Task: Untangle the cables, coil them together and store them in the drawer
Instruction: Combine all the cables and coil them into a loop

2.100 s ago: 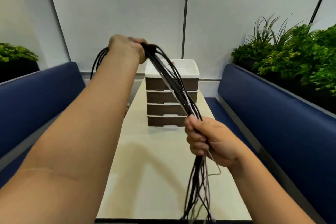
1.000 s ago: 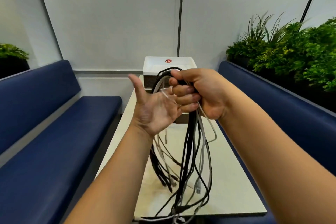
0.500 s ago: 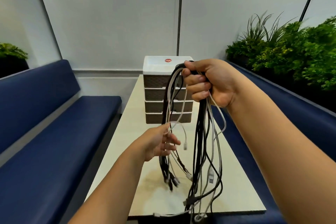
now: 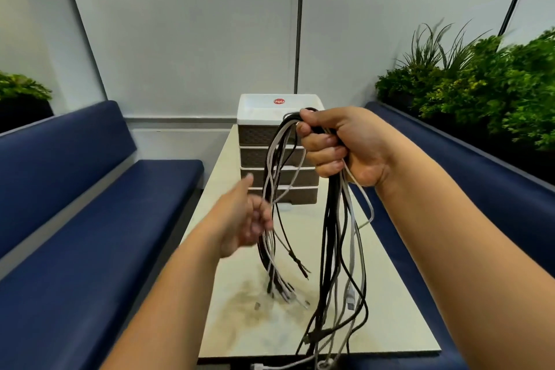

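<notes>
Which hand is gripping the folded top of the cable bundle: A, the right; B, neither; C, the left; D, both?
A: the right hand is fisted round the bend of the cables, while the left hand sits lower at the hanging strands.

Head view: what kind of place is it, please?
Probably a booth in a café or office lounge: blue padded benches flank a narrow pale table, leafy plants sit behind the seats, and a small drawer unit stands at the far end.
</notes>
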Tool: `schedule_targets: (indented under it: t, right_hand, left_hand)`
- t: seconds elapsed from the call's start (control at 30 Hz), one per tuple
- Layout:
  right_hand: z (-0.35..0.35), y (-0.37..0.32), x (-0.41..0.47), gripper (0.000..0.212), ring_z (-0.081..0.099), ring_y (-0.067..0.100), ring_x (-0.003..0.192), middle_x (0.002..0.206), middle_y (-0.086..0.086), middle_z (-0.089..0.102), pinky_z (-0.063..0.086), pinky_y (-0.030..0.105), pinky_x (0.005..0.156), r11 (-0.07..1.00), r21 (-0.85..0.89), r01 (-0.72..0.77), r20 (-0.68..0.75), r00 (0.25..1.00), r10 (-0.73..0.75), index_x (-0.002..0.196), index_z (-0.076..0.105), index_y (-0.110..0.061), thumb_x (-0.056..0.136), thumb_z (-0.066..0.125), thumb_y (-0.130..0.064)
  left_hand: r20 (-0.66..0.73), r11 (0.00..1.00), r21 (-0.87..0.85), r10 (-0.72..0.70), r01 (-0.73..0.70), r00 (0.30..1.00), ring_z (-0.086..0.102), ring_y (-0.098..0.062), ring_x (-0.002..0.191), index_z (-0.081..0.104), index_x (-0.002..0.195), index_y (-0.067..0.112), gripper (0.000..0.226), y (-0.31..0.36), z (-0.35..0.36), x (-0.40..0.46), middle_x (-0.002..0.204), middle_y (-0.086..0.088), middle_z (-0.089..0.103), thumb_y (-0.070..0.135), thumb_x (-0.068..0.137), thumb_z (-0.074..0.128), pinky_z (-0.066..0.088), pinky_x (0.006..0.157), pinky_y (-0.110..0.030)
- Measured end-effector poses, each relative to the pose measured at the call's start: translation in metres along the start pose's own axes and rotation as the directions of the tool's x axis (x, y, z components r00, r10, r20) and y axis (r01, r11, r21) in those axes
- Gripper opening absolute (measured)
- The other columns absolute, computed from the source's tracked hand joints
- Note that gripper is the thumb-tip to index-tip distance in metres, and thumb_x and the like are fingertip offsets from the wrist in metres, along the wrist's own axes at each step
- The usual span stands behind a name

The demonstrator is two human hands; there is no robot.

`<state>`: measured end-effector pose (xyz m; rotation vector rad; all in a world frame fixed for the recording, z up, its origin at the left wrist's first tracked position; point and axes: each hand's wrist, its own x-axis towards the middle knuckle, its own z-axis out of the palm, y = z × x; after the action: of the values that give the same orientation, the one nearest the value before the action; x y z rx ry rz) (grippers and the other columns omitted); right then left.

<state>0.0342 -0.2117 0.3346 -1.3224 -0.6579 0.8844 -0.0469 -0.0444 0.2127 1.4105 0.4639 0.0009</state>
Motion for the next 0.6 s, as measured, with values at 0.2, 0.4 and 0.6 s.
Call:
schedule_targets:
  t: [0.2, 0.4, 0.6]
  right_hand:
    - [0.009, 0.012, 0.001, 0.033, 0.015, 0.004, 0.036, 0.049, -0.007, 0.024, 0.012, 0.018, 0.038, 0.999, -0.007, -0.033, 0.075, 0.997, 0.033, 0.073, 0.046, -0.015, 0.102, 0.039, -0.028]
    - [0.011, 0.025, -0.005, 0.031, 0.017, 0.006, 0.039, 0.052, -0.004, 0.021, 0.017, 0.018, 0.04, 0.993, -0.086, 0.078, 0.072, 0.995, -0.072, 0.073, 0.044, -0.015, 0.102, 0.041, -0.025]
    - [0.0, 0.048, -0.018, 0.014, 0.063, 0.025, 0.07, 0.078, 0.014, 0.062, 0.057, 0.034, 0.066, 0.958, -0.074, 0.277, 0.112, 0.957, -0.268, 0.097, 0.06, -0.002, 0.099, 0.048, -0.01]
  left_hand:
    - [0.405, 0.973, -0.163, 0.218, -0.164, 0.888, 0.07, -0.022, 0.089, 0.07, 0.098, 0.01, 0.102, 0.063, 0.037, -0.033, 0.091, -0.006, 0.072, 0.09, 0.076, 0.011, 0.048, 0.094, -0.043]
    - [0.224, 0.96, -0.248, 0.19, -0.133, 0.956, 0.042, -0.017, 0.03, 0.063, 0.065, 0.008, 0.055, 0.087, 0.066, -0.036, 0.034, 0.001, 0.034, 0.051, 0.094, 0.048, 0.046, 0.045, -0.022]
    - [0.142, 0.935, -0.169, 0.336, -0.312, 0.931, 0.064, -0.025, 0.103, 0.058, 0.067, 0.014, 0.039, 0.106, 0.071, -0.025, 0.093, -0.004, 0.076, 0.029, 0.099, 0.04, 0.048, 0.076, -0.037]
